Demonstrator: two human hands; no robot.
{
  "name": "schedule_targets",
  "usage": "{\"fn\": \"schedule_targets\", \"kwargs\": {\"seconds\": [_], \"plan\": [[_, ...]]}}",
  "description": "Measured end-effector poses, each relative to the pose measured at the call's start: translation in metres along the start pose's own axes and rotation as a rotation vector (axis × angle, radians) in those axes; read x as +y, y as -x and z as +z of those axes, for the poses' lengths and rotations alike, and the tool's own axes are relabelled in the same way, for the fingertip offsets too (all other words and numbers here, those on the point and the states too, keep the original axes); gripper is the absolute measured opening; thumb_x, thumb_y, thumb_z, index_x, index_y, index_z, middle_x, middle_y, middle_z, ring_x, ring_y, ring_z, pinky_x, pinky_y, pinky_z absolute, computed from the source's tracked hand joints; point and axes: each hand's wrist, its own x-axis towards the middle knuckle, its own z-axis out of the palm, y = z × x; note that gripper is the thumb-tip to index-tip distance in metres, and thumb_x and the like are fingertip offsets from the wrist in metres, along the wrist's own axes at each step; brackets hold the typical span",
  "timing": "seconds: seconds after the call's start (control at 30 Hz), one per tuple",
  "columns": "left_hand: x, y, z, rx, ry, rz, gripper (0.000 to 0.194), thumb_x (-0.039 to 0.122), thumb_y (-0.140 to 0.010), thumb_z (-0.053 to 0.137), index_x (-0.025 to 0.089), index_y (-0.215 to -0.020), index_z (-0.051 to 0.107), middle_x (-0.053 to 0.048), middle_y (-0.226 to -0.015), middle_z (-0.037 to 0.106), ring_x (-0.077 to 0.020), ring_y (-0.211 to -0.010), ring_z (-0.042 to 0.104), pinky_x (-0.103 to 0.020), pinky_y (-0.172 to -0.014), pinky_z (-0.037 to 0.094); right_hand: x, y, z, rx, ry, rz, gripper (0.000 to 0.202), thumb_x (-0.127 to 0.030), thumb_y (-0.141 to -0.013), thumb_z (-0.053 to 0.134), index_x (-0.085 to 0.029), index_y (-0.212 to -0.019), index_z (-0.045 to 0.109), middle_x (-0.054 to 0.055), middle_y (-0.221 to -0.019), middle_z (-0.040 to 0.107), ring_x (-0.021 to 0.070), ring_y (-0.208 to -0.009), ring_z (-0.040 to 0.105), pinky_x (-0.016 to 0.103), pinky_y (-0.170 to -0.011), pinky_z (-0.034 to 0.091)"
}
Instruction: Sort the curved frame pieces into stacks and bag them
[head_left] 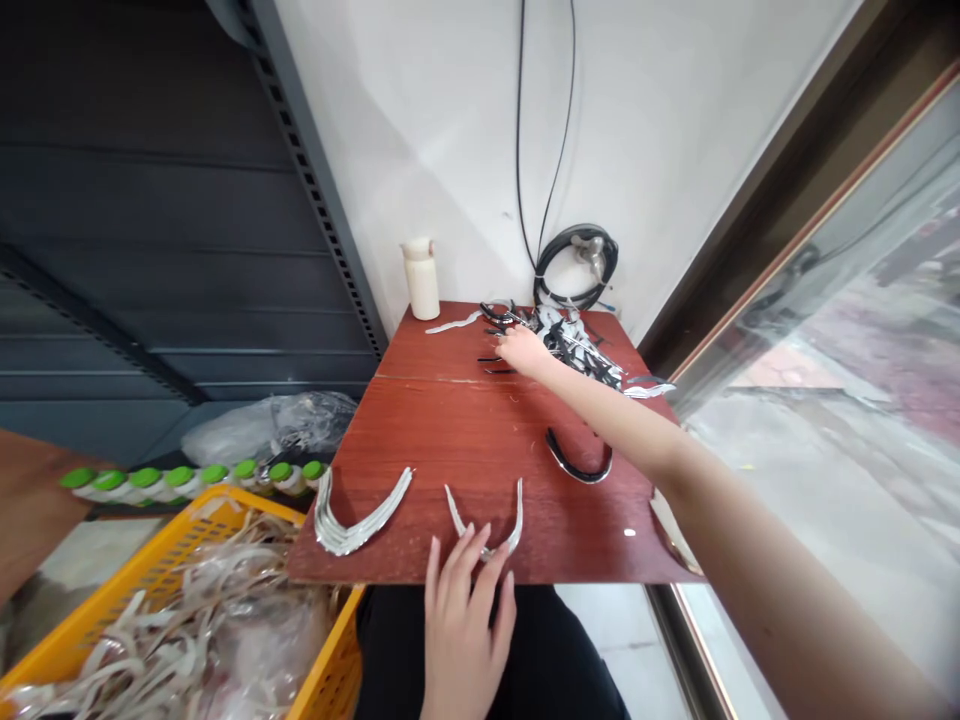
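My left hand (469, 620) lies at the table's front edge, fingers outstretched over a U-shaped silver strip (517, 515) and hiding its lower bend. My right hand (523, 350) reaches to the far side, its fingers curled down among thin black strips (491, 360); what they hold, if anything, is too small to make out. Beside it spreads a tangled pile of black and white strips (574, 345). A stack of curved silver strips (352, 535) rests at the front left. Nearer the right forearm is a curved black strip with a shiny edge (581, 472).
The reddish-brown table (450, 420) meets a white wall. A cream thermos jug (422, 280) stands at its back left; a black cable coil (551, 265) leans at the back right. On the left are a yellow crate (330, 650) of strips and several green-lidded jars (180, 480).
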Motion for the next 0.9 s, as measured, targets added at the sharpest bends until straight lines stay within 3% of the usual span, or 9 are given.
{"fn": "schedule_targets", "kwargs": {"seconds": [0.13,0.23,0.37,0.5,0.6,0.7,0.9], "plan": [[-0.008,0.001,0.006,0.009,0.007,0.01,0.041,0.013,-0.088,0.057,0.022,-0.129,0.058,-0.009,-0.128,0.063,-0.0225,-0.126,0.055,-0.047,-0.121,0.024,0.001,0.003,-0.017,0.05,-0.008,-0.019,0.027,-0.01,-0.097,0.045,-0.009,-0.105,0.071,0.018,-0.104,0.072,0.0251,-0.103,0.061,0.036,-0.093,0.035],[-0.011,0.002,0.007,0.018,0.008,0.01,0.038,0.012,-0.088,0.058,0.021,-0.125,0.06,-0.01,-0.125,0.065,-0.0228,-0.125,0.056,-0.048,-0.121,0.024,0.012,0.023,-0.044,0.182,-0.113,0.072,0.027,-0.022,-0.1,0.047,-0.012,-0.114,0.067,0.015,-0.107,0.072,0.0255,-0.1,0.063,0.035,-0.088,0.039],[-0.011,0.003,0.009,0.038,0.013,0.004,0.033,0.013,-0.088,0.059,0.02,-0.12,0.062,-0.01,-0.12,0.066,-0.024,-0.121,0.058,-0.051,-0.12,0.026,0.03,0.079,-0.088,0.415,-0.458,0.171,0.02,-0.028,-0.097,0.056,-0.017,-0.104,0.071,0.006,-0.101,0.074,0.0206,-0.093,0.066,0.03,-0.084,0.044],[-0.011,0.002,0.011,0.06,0.018,-0.015,0.029,0.014,-0.087,0.06,0.021,-0.115,0.064,-0.009,-0.116,0.068,-0.0255,-0.119,0.059,-0.053,-0.118,0.029,0.023,0.151,-0.118,0.449,-0.719,0.291,0.02,-0.035,-0.091,0.063,-0.019,-0.095,0.074,0.002,-0.085,0.075,0.0176,-0.079,0.068,0.029,-0.075,0.048],[-0.01,0.001,0.011,0.093,0.019,-0.028,0.026,0.016,-0.087,0.061,0.021,-0.112,0.064,-0.009,-0.114,0.069,-0.0263,-0.118,0.06,-0.055,-0.117,0.03,-0.005,0.196,-0.113,0.328,-0.735,0.403,0.013,-0.032,-0.087,0.067,-0.023,-0.086,0.076,0.0,-0.081,0.075,0.0184,-0.075,0.069,0.029,-0.071,0.049],[-0.009,0.001,0.011,0.106,0.017,-0.041,0.025,0.017,-0.087,0.061,0.022,-0.111,0.064,-0.009,-0.113,0.069,-0.0268,-0.118,0.061,-0.056,-0.116,0.03,-0.039,0.227,-0.088,0.165,-0.688,0.464,0.01,-0.023,-0.085,0.066,-0.027,-0.082,0.076,-0.001,-0.078,0.076,0.0189,-0.07,0.069,0.03,-0.068,0.048],[-0.008,0.002,0.012,0.1,0.009,-0.048,0.024,0.018,-0.087,0.061,0.022,-0.111,0.064,-0.009,-0.113,0.069,-0.0272,-0.118,0.061,-0.057,-0.116,0.031,-0.078,0.25,-0.043,0.038,-0.564,0.406,0.016,-0.02,-0.089,0.06,-0.026,-0.081,0.073,0.001,-0.084,0.075,0.0197,-0.078,0.069,0.028,-0.066,0.043]]}}
